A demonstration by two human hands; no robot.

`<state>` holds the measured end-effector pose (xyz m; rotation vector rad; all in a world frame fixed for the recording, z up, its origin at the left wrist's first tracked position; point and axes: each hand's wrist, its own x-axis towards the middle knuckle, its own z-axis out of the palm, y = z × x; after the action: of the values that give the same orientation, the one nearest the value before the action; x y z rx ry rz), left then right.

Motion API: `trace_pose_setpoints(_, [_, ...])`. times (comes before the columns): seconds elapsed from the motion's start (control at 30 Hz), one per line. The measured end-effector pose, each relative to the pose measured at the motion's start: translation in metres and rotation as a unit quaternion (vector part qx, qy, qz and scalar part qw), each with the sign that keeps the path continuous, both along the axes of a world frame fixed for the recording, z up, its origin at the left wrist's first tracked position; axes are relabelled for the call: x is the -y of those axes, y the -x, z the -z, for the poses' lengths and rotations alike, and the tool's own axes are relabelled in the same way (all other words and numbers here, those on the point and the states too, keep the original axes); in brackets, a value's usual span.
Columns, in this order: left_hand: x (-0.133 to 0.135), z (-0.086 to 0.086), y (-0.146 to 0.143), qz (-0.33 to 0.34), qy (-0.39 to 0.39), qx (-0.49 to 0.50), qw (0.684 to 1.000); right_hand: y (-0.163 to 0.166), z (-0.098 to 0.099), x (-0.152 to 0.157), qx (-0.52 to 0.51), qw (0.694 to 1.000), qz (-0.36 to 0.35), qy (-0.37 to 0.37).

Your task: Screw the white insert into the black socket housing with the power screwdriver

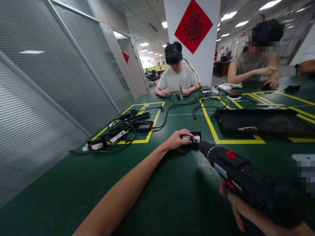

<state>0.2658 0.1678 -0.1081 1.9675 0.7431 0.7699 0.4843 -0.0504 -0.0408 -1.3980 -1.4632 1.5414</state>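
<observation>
While the left hand (179,139) steadies it from the left, a small black box (196,133) with white pieces (197,139) inside lies on the green worktop (152,190), its fingers bent over the box and closed on its left part. At the box's right end is the front of a black-and-red drill (242,167); whether the bit touches anything is too small to tell. The right hand (246,206) has its fingers wrapped around the drill's handle, partly hidden beneath the body. Farther left, black devices (141,124) with cables lie bunched over yellow tape (134,141), and to the right sits a long black tray (268,119). Beyond, a person in a pale T-shirt (178,80) handles small metal parts (180,95), with another person (256,72) seated to the right
</observation>
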Motion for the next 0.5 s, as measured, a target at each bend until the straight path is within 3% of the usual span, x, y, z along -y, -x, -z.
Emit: trace_pose_setpoints(0.5, [0.002, -0.004, -0.002, -0.001, 0.006, -0.006, 1.0, 0.003, 0.014, 0.003, 0.021, 0.999, 0.027, 0.01])
